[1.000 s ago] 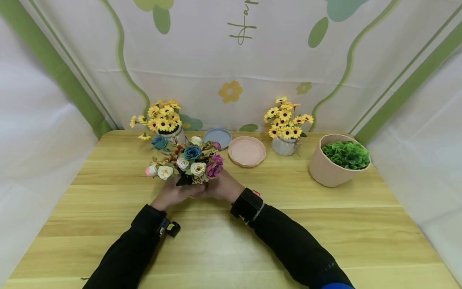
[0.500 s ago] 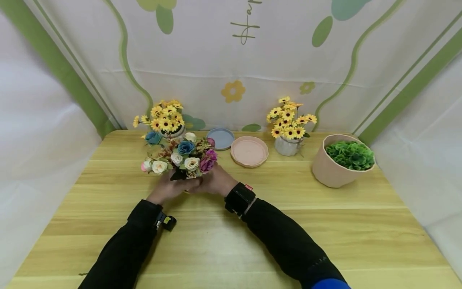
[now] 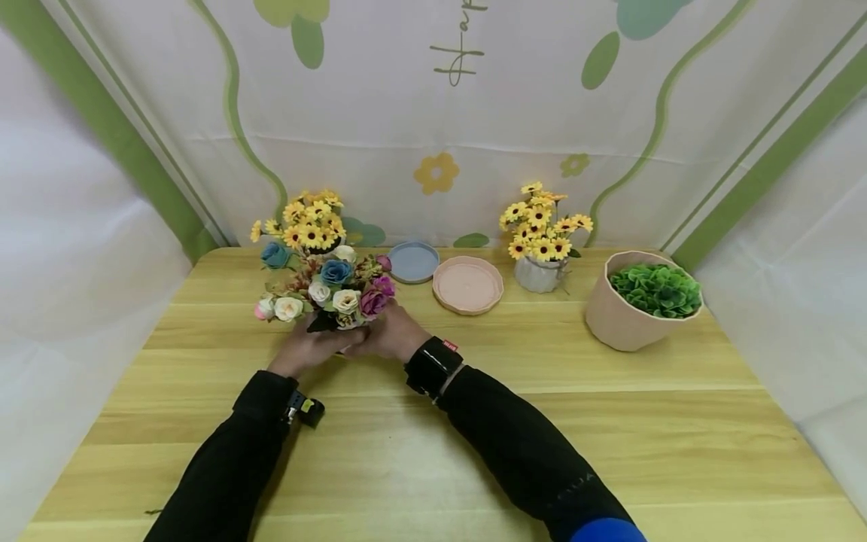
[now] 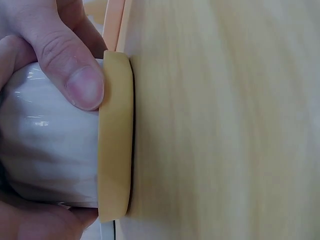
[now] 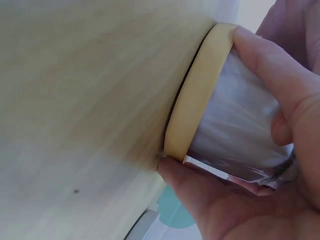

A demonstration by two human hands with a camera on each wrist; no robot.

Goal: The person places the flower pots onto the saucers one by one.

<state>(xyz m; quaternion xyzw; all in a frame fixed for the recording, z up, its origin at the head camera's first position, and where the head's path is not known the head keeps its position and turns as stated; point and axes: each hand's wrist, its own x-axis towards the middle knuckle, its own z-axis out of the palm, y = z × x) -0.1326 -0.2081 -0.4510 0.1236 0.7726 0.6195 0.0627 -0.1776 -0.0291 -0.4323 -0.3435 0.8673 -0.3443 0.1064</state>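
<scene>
A white glossy pot (image 4: pixel 50 135) of artificial roses (image 3: pixel 335 272), in blue, white and purple, stands on a yellow saucer (image 4: pixel 116 140) at the left of the table. My left hand (image 3: pixel 308 350) grips the pot from the left, its thumb pressed on the pot beside the saucer's rim. From the other side my right hand (image 3: pixel 393 335) curls round pot and saucer, fingertips at the saucer's edge in the right wrist view. The saucer sits close on the wood in both wrist views. From the head view, blossoms and hands hide most of the pot.
Behind the roses stands a pot of yellow daisies (image 3: pixel 314 220). A blue saucer (image 3: pixel 413 262) and a pink saucer (image 3: pixel 467 284) lie at the back middle. Farther right are more yellow daisies (image 3: pixel 539 224) in a grey pot and a large pink planter (image 3: pixel 619 320) with green leaves.
Both hands have shifted left together with the potted roses and the saucer beneath. The other pots and saucers have stayed in place.
</scene>
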